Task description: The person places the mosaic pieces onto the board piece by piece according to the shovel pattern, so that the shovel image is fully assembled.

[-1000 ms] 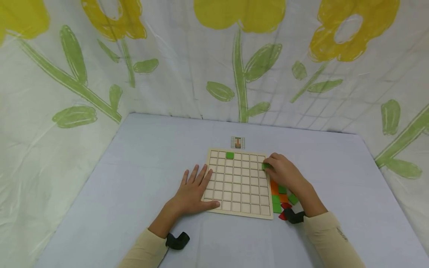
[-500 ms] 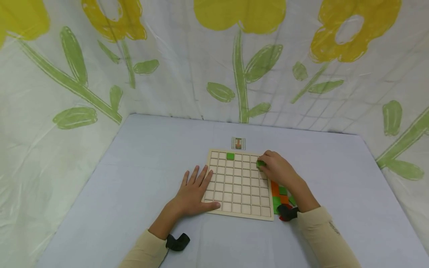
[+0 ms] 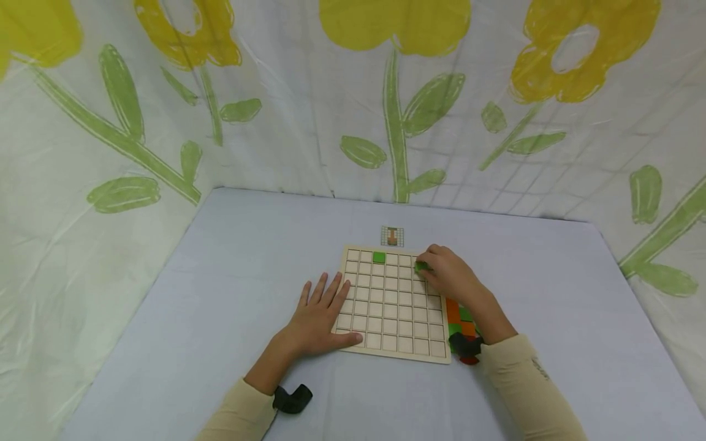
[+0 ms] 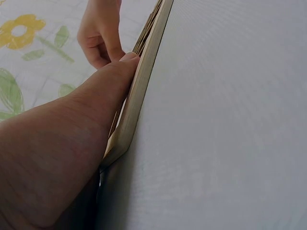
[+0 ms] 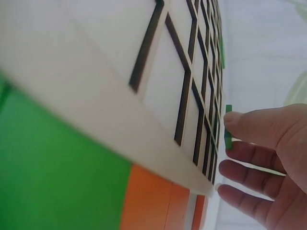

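Observation:
A square wooden grid board (image 3: 390, 306) lies flat on the table, one green tile (image 3: 379, 257) set in its far row. My left hand (image 3: 317, 321) rests spread on the board's left edge, thumb on the near left corner; the left wrist view shows that thumb (image 4: 110, 79) along the rim. Over the board's far right part, my right hand (image 3: 449, 272) pinches a second green tile (image 3: 421, 266) between thumb and fingers. From the right wrist, this tile (image 5: 228, 127) appears edge-on, above the grid.
Orange tiles (image 3: 453, 311), green and red pieces lie along the board's right side, partly hidden by the right wrist and its black band (image 3: 466, 345). A small printed pattern card (image 3: 392, 236) lies beyond the far edge. A flower-printed curtain (image 3: 309, 110) hangs behind the table.
My right hand has moved left with the green tile, from the board's right edge to over its far right cells. My left hand has stayed in place.

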Tool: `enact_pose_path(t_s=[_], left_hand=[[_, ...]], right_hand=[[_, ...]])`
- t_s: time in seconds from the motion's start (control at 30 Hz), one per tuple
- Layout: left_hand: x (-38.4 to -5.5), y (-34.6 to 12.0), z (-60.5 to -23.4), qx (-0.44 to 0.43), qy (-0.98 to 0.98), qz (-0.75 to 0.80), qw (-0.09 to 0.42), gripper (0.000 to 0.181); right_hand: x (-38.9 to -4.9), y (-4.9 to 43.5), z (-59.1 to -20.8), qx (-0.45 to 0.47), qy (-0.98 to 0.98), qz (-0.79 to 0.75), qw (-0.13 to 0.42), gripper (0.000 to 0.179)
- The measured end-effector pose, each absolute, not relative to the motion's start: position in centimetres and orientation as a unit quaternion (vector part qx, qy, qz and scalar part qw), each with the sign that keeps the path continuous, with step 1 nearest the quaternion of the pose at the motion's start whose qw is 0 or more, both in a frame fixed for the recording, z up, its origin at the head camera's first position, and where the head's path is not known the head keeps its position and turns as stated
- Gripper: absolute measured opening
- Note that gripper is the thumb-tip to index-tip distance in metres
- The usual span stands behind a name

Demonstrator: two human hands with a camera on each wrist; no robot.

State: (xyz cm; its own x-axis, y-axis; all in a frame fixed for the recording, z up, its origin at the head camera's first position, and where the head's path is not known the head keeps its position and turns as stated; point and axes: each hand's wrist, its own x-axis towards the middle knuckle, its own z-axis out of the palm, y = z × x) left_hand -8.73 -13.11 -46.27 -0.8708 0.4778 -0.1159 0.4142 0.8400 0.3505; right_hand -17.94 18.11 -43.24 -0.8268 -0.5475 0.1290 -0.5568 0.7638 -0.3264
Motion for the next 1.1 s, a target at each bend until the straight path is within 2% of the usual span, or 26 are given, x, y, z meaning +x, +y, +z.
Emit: enact_pose_path(t_s=[1.1], left_hand=[[-8.7, -13.1, -46.3, 0.235, 0.955, 0.155, 0.094, 0.107]], right_hand=[[-19.4, 15.5, -43.2, 0.313, -0.933, 0.180, 0.009, 0.023]])
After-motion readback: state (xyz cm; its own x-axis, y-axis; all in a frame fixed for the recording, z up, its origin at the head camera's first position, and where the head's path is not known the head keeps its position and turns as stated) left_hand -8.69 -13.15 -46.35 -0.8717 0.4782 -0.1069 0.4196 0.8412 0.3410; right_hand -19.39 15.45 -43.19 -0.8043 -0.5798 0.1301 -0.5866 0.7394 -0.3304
